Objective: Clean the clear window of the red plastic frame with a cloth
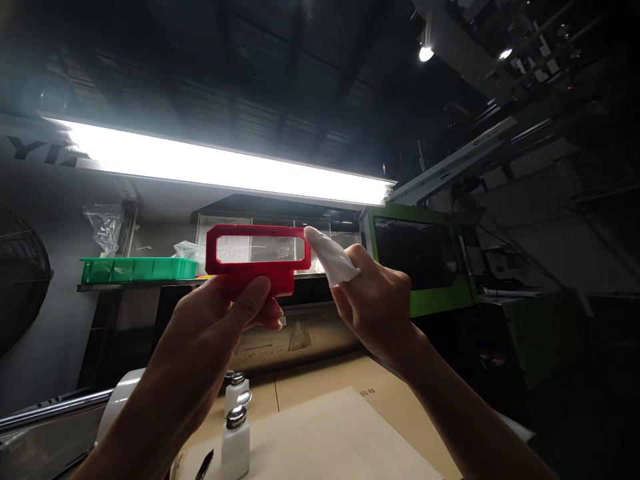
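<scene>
My left hand (pixel 220 313) grips a red plastic frame (pixel 260 279) by its solid lower part, thumb in front and fingers behind. The piece is held up under the lamp, its long rectangular opening facing me. A white cloth (pixel 330 257) is wrapped round the outstretched index finger of my right hand (pixel 380 293), whose other fingers are curled in. The wrapped fingertip touches or nearly touches the frame's upper right corner.
Below stand two white dispenser bottles (pixel 236 443) with metal caps, beside a black pen (pixel 205 465), on a cardboard-covered bench (pixel 320 427). A lit tube lamp (pixel 235 163) hangs above. Behind are a green bin (pixel 140 269) on a shelf and a green machine (pixel 425 300); a fan (pixel 23 273) is left.
</scene>
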Available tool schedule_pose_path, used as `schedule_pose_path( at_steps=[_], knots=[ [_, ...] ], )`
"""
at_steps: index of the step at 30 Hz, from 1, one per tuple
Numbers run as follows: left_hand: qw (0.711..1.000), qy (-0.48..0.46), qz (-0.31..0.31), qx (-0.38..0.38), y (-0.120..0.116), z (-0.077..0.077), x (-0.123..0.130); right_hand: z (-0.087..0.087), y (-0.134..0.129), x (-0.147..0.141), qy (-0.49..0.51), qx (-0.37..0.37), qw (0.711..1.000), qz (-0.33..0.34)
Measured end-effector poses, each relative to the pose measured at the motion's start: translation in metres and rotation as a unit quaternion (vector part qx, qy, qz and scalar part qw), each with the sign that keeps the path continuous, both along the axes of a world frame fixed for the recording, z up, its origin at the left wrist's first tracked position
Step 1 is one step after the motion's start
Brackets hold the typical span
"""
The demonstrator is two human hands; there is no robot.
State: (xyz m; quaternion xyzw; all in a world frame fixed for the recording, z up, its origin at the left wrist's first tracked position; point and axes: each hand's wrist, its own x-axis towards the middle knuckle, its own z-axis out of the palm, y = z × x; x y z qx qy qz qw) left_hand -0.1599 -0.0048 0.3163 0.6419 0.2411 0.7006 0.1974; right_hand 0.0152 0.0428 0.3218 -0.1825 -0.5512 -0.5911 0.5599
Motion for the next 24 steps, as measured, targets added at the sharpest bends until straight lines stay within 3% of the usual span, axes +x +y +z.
schedule_pose_path(
  at_steps=[6,13,20,24],
  knots=[
    [1.000,0.007,-0.014,-0.007,-0.002,-0.001,0.000,0.000,-0.004,-0.007,-0.044,0.000,0.999,-0.010],
    [1.000,-0.011,-0.008,-0.005,-0.004,-0.002,-0.002,0.003,-0.001,0.004,0.030,-0.004,0.999,-0.014],
    [1.000,-0.003,-0.016,-0.005,-0.005,-0.003,-0.002,0.000,-0.005,-0.007,-0.021,0.022,1.000,0.004],
    [1.000,0.010,-0.011,-0.005,-0.004,-0.002,-0.002,0.008,0.000,-0.006,-0.008,-0.011,1.000,0.008]
  ],
)
